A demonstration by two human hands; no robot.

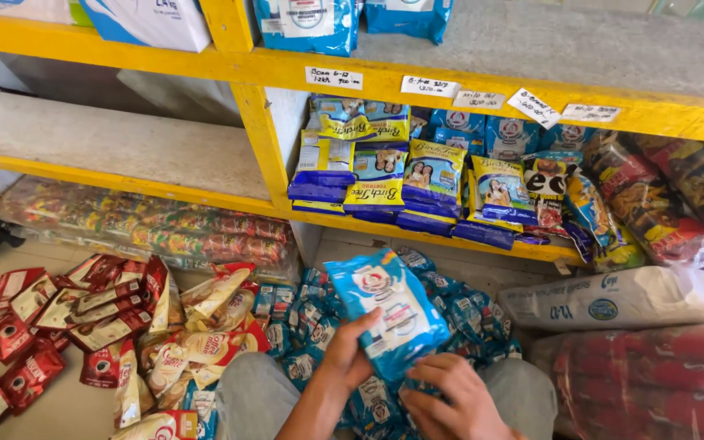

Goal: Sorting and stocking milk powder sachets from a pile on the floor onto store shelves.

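Yellow-framed wooden shelving (385, 81) fills the background of the head view, its lower bay stacked with blue-and-yellow foil milk-powder pouches (405, 175), while the tiled floor (67, 407) at lower left is strewn with red-and-cream coffee sachets (99, 314). Close below the camera, the left hand (348, 354) is closed around the lower left edge of a light-blue, flat, glossy plastic pouch (389, 314), thumb on its face and fingers behind. The pouch's long axis runs diagonally, from upper left away from the person down to lower right toward the lap. The right hand (450, 395) lies just below and right of it, fingers curled and touching the pouch's lower end; whether it pinches the pouch or the packs under it I cannot tell. Both hands are about equally near, the left having the firmer hold. Beneath them a heap of matching small blue pouches (466, 314) spreads over the floor between the person's grey-trousered knees (242, 391), with a white sack (613, 297) at right.
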